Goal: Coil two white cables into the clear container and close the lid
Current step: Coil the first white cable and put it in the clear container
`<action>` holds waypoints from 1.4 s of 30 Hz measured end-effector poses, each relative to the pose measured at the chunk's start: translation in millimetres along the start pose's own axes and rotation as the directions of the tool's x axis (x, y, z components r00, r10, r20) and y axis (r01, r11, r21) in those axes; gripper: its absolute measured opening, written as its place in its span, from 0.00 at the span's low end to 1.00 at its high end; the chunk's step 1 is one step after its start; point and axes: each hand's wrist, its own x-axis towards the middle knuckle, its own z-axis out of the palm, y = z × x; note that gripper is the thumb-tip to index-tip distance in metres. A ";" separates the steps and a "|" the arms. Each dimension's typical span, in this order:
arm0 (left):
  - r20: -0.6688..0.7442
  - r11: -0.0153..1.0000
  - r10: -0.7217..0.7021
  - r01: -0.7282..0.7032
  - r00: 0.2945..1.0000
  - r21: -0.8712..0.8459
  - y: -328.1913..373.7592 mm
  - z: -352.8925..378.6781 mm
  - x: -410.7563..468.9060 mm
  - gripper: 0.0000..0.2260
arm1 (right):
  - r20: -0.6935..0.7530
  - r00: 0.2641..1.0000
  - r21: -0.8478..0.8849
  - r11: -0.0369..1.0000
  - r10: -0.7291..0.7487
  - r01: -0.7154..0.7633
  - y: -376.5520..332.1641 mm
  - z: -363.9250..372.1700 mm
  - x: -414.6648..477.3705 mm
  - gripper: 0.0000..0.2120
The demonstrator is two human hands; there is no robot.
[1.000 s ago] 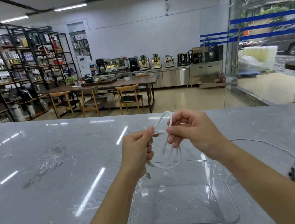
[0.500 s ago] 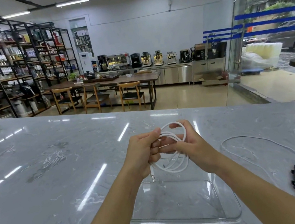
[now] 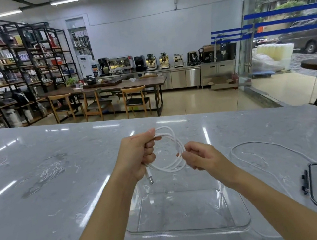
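Note:
A coiled white cable (image 3: 174,148) hangs in the air above the far rim of the clear container (image 3: 237,224). My left hand (image 3: 138,155) grips the coil's left side, and a metal plug dangles below that fist. My right hand (image 3: 201,156) pinches the coil's right side. The container stands open and holds nothing. A second white cable (image 3: 258,142) lies loose on the marble counter to the right. The clear lid (image 3: 315,195) with black clips rests at the right edge.
The grey marble counter (image 3: 50,185) stretches wide to the left and far side. Beyond its far edge are wooden chairs, a table, shelving and coffee machines. A glass wall stands at the right.
My hands have drawn apart, spreading the coil wider between them. The right hand has dropped lower and to the right, and the coil now shows as a full loop.

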 end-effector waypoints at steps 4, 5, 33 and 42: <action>-0.015 1.000 0.017 -0.017 1.000 -0.014 5.2 -3.5 1.9 0.12 | -0.034 0.999 -0.040 0.999 0.021 -0.023 3.3 -13.7 -6.4 0.11; -0.013 1.000 0.017 -0.018 1.000 -0.013 4.5 -2.0 1.8 0.11 | -0.048 0.999 -0.050 0.998 0.026 -0.029 2.1 -15.2 -7.1 0.11; 0.051 0.978 -0.175 0.168 0.983 0.122 -21.8 17.7 -17.1 0.04 | -0.081 0.993 -0.102 0.991 0.082 -0.090 0.3 5.3 -8.2 0.12; 0.265 0.739 -0.484 0.228 0.834 0.634 8.2 -24.6 -13.7 0.08 | 0.119 0.988 -0.275 0.959 0.100 -0.064 -0.3 -10.4 -12.3 0.13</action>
